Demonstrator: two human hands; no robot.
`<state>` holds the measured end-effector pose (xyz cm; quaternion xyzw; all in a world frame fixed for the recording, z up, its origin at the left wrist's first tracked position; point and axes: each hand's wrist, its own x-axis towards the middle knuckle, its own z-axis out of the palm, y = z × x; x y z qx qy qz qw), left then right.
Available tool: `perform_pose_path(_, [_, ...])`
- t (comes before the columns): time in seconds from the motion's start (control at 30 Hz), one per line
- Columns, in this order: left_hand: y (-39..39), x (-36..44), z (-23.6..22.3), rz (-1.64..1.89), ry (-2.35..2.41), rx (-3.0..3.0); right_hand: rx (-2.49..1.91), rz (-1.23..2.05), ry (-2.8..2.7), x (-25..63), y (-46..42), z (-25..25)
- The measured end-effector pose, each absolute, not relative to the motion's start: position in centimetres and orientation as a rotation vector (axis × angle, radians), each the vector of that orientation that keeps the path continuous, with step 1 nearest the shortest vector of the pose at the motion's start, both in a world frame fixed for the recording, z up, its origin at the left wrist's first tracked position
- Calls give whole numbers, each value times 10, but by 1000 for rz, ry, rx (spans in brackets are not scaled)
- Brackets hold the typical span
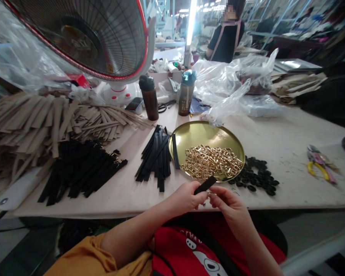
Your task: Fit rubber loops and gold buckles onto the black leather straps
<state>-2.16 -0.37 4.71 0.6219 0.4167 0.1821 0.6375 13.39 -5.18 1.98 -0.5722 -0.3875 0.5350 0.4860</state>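
Over the table's front edge, my left hand (193,197) pinches a black strap (205,185) that slants up to the right. Close against it, my right hand (228,201) has thumb and fingers closed on a small gold buckle (210,194), which touches the strap's lower end; fingers partly hide it. Just beyond both hands lies a round gold tray (199,132) with a heap of gold buckles (212,161). One black strip (175,151) rests across the tray's left rim. Left of it is a pile of flat black straps (156,159).
Black straps with gold fittings (83,168) lie farther left, beside stacked beige strips (31,122). Black round pieces (258,176) are right of the tray; pliers (319,165) lie far right. Two bottles (149,97), a fan (83,38) and plastic bags (232,80) stand behind.
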Motion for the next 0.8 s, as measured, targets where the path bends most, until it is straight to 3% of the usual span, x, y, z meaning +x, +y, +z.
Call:
perform_pose_path(0.27, [-11, -32, 47, 334, 949, 1654, -1115, 1494, -229, 124, -48, 20])
perform_pose_path(0.63, [-16, -32, 45, 342, 917, 2054, -1082, 1549, -258, 127, -54, 9])
perform_pose_path(0.8, [-14, -26, 44, 378, 952, 1944, -1146, 1513, -324, 114, -60, 11])
